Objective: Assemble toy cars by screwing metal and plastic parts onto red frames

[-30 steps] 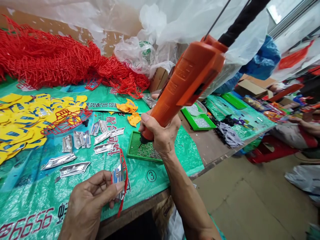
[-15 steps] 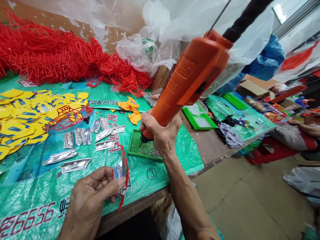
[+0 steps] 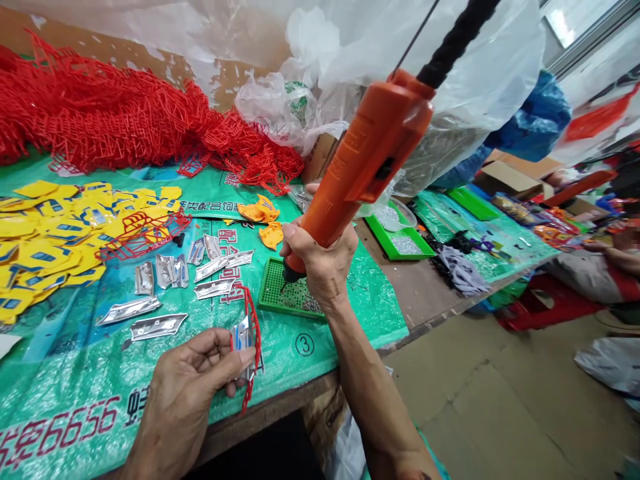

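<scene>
In my left hand (image 3: 200,380) a shiny silver plastic part (image 3: 242,341) is pinched together with a thin red plastic frame (image 3: 253,350), held above the green sheet near the table's front edge. My right hand (image 3: 325,257) is wrapped round an orange electric screwdriver (image 3: 353,167), tilted with its tip down. That tip is over a green perforated tray (image 3: 273,303) with small screws (image 3: 310,303) in it. Several loose silver parts (image 3: 159,326) lie on the sheet, left of the tray. Two orange-yellow pieces (image 3: 271,235) are behind the tray.
Yellow parts (image 3: 50,247) spread over the left side, below a long heap of red frames (image 3: 125,120). A bright green tray (image 3: 405,250) of small metal pieces stands to the right. A black cable (image 3: 457,40) runs up from the screwdriver. At far right sits another person (image 3: 585,267).
The screwdriver's upper end has swung slightly left, while its tip stays over the screw tray. My left hand keeps its pinch on the parts. The view has shifted a little.
</scene>
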`<state>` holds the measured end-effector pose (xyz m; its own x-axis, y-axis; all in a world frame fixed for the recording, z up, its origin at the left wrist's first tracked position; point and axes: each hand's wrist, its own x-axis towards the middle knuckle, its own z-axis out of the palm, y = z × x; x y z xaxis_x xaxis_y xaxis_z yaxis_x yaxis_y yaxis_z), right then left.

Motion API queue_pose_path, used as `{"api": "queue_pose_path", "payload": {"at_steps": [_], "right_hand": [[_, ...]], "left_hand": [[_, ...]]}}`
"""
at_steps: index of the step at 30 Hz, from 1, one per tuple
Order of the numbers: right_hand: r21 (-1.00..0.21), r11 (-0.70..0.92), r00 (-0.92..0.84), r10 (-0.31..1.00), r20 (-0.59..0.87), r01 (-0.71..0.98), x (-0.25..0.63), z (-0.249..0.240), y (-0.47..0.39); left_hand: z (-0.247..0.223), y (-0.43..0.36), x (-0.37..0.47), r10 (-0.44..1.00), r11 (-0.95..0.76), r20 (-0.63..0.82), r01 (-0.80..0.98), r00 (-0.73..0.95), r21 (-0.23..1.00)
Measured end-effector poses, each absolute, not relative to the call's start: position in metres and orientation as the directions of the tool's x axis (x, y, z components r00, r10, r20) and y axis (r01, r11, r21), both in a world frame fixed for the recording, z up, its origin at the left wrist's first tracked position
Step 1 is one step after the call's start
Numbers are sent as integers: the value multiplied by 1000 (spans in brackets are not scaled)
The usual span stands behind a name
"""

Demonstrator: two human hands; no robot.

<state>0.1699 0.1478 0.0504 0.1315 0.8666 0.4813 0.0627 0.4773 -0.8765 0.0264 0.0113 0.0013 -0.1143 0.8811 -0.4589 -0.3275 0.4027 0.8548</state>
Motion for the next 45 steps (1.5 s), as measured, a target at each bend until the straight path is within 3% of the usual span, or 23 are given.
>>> {"api": "queue_pose_path", "payload": {"at_steps": [18,45], "right_hand": [[-791,596,84,803,590,-137,173,115,116],[-827,545,29,837,547,-136,152,104,98]], "left_hand": [[20,28,47,913,342,-396,-345,-99,874],[19,29,53,913,351,-392,-270,-117,897]]}}
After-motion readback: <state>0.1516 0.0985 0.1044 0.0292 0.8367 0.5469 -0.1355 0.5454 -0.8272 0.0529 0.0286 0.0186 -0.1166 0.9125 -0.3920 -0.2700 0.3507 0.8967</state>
